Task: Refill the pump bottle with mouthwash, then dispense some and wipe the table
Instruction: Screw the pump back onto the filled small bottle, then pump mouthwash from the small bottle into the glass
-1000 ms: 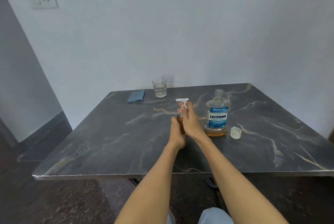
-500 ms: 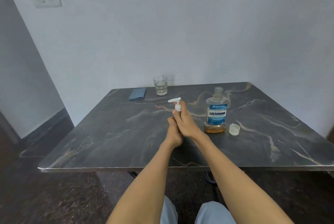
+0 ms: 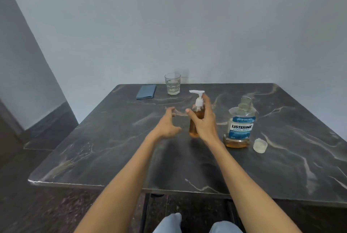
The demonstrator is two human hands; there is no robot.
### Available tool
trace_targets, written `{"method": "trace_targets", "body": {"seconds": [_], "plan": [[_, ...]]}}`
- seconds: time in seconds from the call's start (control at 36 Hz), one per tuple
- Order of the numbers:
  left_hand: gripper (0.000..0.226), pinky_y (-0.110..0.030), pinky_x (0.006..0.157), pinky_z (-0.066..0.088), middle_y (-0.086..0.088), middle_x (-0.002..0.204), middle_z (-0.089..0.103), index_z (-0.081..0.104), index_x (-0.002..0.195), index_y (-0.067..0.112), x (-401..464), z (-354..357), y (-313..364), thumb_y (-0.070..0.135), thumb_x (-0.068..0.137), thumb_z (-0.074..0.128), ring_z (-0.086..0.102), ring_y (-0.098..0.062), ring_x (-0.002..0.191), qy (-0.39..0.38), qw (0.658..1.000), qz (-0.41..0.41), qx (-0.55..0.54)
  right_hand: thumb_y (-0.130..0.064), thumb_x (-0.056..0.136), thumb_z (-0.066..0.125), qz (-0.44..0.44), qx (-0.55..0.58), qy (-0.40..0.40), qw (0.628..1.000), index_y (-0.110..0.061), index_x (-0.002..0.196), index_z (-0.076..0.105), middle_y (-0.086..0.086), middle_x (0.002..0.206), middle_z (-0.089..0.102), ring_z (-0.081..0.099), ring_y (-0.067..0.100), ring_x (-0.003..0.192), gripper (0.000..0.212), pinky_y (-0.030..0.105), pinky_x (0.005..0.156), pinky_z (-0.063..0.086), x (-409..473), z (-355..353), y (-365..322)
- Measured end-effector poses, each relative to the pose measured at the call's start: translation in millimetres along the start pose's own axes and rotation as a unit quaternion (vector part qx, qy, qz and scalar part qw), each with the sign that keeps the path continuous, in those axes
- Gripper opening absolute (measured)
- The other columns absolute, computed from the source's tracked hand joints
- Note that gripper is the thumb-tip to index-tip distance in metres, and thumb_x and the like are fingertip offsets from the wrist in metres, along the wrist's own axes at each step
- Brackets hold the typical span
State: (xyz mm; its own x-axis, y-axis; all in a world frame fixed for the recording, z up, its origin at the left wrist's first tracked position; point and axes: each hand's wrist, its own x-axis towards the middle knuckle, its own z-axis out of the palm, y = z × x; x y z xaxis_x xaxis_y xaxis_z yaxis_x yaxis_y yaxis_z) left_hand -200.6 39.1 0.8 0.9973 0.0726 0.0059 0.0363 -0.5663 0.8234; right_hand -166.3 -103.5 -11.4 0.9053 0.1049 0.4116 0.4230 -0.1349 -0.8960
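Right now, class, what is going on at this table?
A person sits at a dark marble table. The right hand holds a pump bottle of amber liquid, its pump fitted on. The left hand hovers open beside it, touching nothing. An uncapped Listerine bottle stands to the right, nearly empty, its cap beside it. A glass and a folded blue cloth sit at the back.

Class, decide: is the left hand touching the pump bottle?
Apart. In the head view, dark table shows between the spread left hand and the pump bottle, which the right hand grips.
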Motion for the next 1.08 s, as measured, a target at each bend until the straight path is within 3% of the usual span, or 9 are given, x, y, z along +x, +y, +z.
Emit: {"method": "trace_targets", "body": {"seconds": [0.06, 0.14, 0.25, 0.33, 0.47, 0.61, 0.86, 0.97, 1.08], "plan": [[0.073, -0.014, 0.069, 0.043, -0.011, 0.145, 0.038, 0.025, 0.143, 0.013, 10.1, -16.5, -7.8, -0.001, 0.082, 0.06, 0.043, -0.01, 0.105, 0.055, 0.998, -0.008, -0.025, -0.039, 0.082, 0.066, -0.006, 0.018, 0.024, 1.0, -0.042, 0.137, 0.028, -0.003, 0.126, 0.049, 0.052, 0.004, 0.108, 0.067, 0.023, 0.087, 0.041, 13.4, 2.2, 0.5], [0.063, -0.027, 0.086, 0.042, -0.01, 0.14, 0.043, 0.034, 0.139, 0.012, 28.2, -37.0, -23.1, 0.001, 0.082, 0.06, 0.045, -0.019, 0.116, 0.116, 0.991, -0.042, -0.06, -0.038, 0.085, 0.064, -0.027, 0.031, 0.052, 0.998, -0.045, 0.133, 0.029, -0.016, 0.118, 0.042, 0.048, -0.014, 0.099, 0.06, 0.007, 0.074, 0.036, 33.3, 9.0, 2.1], [0.059, -0.035, 0.098, 0.042, -0.01, 0.137, 0.046, 0.039, 0.136, 0.012, 56.6, -51.9, -38.6, 0.003, 0.082, 0.062, 0.046, -0.025, 0.124, 0.15, 0.983, -0.077, -0.076, -0.037, 0.088, 0.059, -0.03, 0.025, 0.086, 0.996, -0.041, 0.136, 0.028, -0.007, 0.115, 0.046, 0.053, 0.007, 0.097, 0.057, 0.02, 0.078, 0.045, 56.2, 21.2, 14.1], [0.059, -0.037, 0.099, 0.043, -0.011, 0.135, 0.047, 0.039, 0.135, 0.012, 79.8, -53.4, -46.9, 0.005, 0.081, 0.064, 0.047, -0.025, 0.121, 0.164, 0.979, -0.083, -0.086, -0.036, 0.09, 0.058, -0.022, 0.02, 0.088, 0.996, -0.049, 0.132, 0.026, -0.001, 0.105, 0.052, 0.059, 0.017, 0.088, 0.055, 0.036, 0.077, 0.054, 66.7, 28.6, 27.4], [0.069, -0.03, 0.086, 0.041, -0.012, 0.137, 0.043, 0.034, 0.139, 0.016, 123.2, -46.9, -54.5, 0.007, 0.079, 0.069, 0.047, -0.022, 0.113, 0.164, 0.978, -0.078, -0.107, -0.03, 0.09, 0.055, -0.075, -0.002, 0.126, 0.989, -0.046, 0.135, 0.027, -0.004, 0.075, 0.052, 0.052, 0.008, 0.06, 0.055, 0.026, 0.055, 0.049, 77.9, 37.3, 52.5], [0.081, -0.028, 0.089, 0.038, -0.014, 0.138, 0.041, 0.029, 0.141, 0.018, 165.6, -41.0, -56.1, 0.014, 0.076, 0.076, 0.046, -0.024, 0.122, 0.176, 0.968, -0.09, -0.153, -0.027, 0.088, 0.056, -0.118, 0.013, 0.156, 0.981, -0.046, 0.141, 0.015, -0.013, 0.067, 0.044, 0.045, 0.005, 0.053, 0.069, 0.018, 0.052, 0.043, 94.4, 44.7, 66.4], [0.098, -0.032, 0.098, 0.038, -0.016, 0.142, 0.039, 0.021, 0.145, 0.017, 221.6, -31.4, -60.0, 0.016, 0.069, 0.083, 0.044, -0.026, 0.127, 0.209, 0.958, -0.1, -0.171, -0.017, 0.088, 0.057, -0.185, -0.065, 0.151, 0.969, -0.055, 0.14, 0.008, 0.005, 0.075, 0.054, 0.048, 0.01, 0.052, 0.081, 0.016, 0.049, 0.044, 115.0, 49.3, 78.5], [0.106, -0.03, 0.101, 0.037, -0.014, 0.147, 0.035, 0.017, 0.147, 0.015, 239.7, -30.6, -57.2, 0.017, 0.066, 0.085, 0.04, -0.027, 0.132, 0.214, 0.96, -0.092, -0.154, -0.018, 0.088, 0.056, -0.216, -0.099, 0.153, 0.959, -0.042, 0.142, 0.017, 0.001, 0.077, 0.052, 0.046, 0.007, 0.055, 0.071, 0.011, 0.05, 0.042, 118.0, 53.2, 80.3], [0.11, -0.034, 0.11, 0.029, -0.012, 0.151, 0.027, 0.015, 0.148, 0.015, 253.8, -30.2, -54.3, 0.017, 0.064, 0.086, 0.031, -0.027, 0.138, 0.215, 0.964, -0.077, -0.139, -0.02, 0.087, 0.055, -0.212, -0.093, 0.159, 0.96, -0.047, 0.139, 0.019, 0.006, 0.082, 0.057, 0.051, 0.013, 0.056, 0.069, 0.024, 0.051, 0.049, 115.9, 55.7, 78.8]]}}
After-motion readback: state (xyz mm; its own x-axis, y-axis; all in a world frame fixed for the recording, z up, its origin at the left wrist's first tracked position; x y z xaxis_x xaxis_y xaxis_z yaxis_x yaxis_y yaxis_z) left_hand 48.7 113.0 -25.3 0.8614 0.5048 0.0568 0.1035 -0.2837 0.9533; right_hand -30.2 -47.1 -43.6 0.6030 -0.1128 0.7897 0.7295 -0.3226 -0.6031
